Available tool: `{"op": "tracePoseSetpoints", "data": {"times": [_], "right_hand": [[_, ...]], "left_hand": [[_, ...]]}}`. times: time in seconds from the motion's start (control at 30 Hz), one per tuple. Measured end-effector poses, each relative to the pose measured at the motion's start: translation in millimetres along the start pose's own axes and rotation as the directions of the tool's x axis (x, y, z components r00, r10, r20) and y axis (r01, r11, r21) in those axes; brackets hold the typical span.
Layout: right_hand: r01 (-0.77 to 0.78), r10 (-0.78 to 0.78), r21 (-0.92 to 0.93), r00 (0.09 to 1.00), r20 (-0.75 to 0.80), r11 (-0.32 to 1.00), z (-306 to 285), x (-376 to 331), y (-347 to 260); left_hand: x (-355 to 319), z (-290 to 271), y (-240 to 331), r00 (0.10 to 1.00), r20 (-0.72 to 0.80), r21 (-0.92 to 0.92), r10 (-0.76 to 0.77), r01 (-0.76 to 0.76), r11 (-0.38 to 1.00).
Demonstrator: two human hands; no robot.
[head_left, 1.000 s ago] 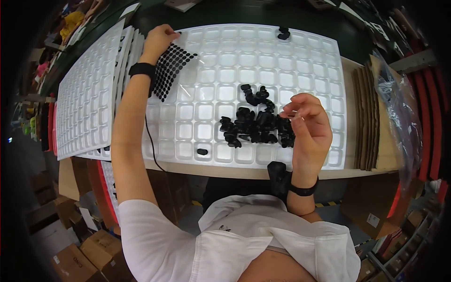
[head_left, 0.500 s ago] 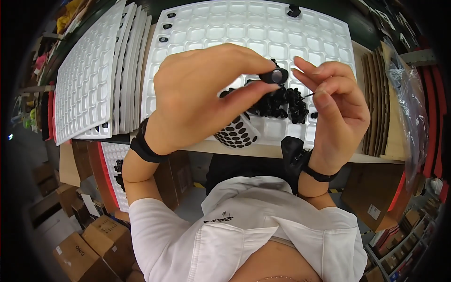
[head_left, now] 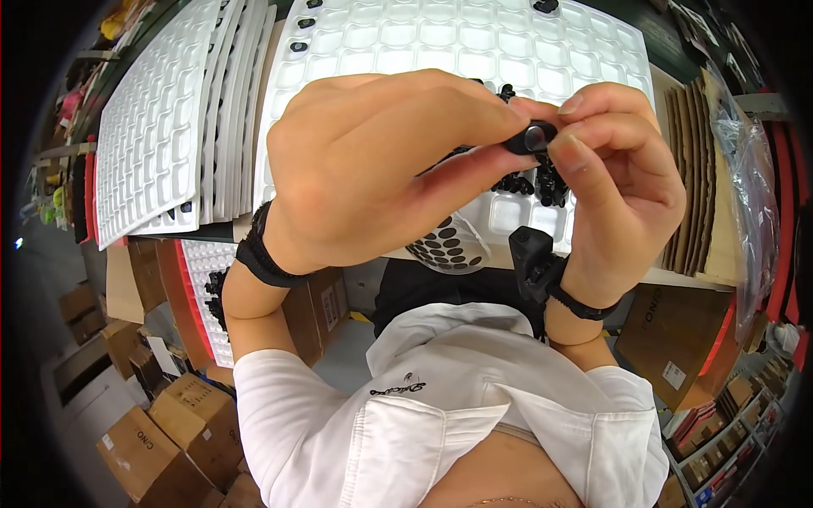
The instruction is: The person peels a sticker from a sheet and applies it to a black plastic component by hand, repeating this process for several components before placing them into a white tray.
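Observation:
My left hand [head_left: 373,161] pinches a small black plastic part [head_left: 535,138] between thumb and index finger. A round, shiny face on the part points up toward me. From the other side my right hand [head_left: 622,182] closes in, its thumb and fingertips at the part's right end. Below the left hand, a curled white sheet of black round stickers [head_left: 449,245] lies at the table edge. Behind my fingers, partly hidden, several loose black parts [head_left: 550,182] are heaped on a white tray [head_left: 398,34] with square pockets.
More white trays [head_left: 152,127] lean in a stack at the left. Flattened cardboard [head_left: 690,178] and clear plastic wrap [head_left: 737,169] stand at the right. Cardboard boxes [head_left: 195,415] sit on the floor at lower left. A black wrist-worn device [head_left: 535,264] juts from my right wrist.
My hands have come together at the part. The thin dark piece in my right fingers no longer shows separately, and the part's round face looks darker. The view has shifted slightly.

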State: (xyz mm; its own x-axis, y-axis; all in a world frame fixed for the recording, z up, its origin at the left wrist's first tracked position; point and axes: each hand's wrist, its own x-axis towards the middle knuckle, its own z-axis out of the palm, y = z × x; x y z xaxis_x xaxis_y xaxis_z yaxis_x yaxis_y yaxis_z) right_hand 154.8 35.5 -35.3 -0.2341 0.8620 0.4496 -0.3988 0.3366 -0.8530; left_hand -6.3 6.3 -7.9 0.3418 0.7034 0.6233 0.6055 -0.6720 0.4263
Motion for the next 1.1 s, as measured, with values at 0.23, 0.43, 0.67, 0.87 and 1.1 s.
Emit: {"op": "tracePoseSetpoints", "data": {"times": [0.23, 0.43, 0.67, 0.87, 1.1], "right_hand": [[0.048, -0.048, -0.027, 0.999, 0.006, 0.998, 3, -2, 4], [0.084, -0.084, -0.078, 0.996, 0.012, 0.993, 7, -3, 5], [0.041, -0.041, 0.005, 0.998, -0.041, 0.999, 9, -3, 10], [-0.051, 0.055, 0.093, 0.998, -0.039, 0.994, 9, -4, 10], [-0.304, 0.305, 0.054, 0.952, 0.002, 0.951, -7, -18, 16]], "left_hand": [[-4, 1, -4, 1.000, 0.001, -0.067, 0.018, -0.018, 0.998], [-3, -3, -4, 0.999, 0.013, -0.063, 0.047, -0.046, 0.997], [-5, -2, -6, 1.000, -0.010, -0.030, -0.011, 0.010, 1.000], [-6, 0, -10, 0.998, -0.068, 0.001, -0.015, 0.016, 1.000], [-6, 2, -18, 0.987, -0.148, 0.103, -0.061, 0.076, 0.992]]}}
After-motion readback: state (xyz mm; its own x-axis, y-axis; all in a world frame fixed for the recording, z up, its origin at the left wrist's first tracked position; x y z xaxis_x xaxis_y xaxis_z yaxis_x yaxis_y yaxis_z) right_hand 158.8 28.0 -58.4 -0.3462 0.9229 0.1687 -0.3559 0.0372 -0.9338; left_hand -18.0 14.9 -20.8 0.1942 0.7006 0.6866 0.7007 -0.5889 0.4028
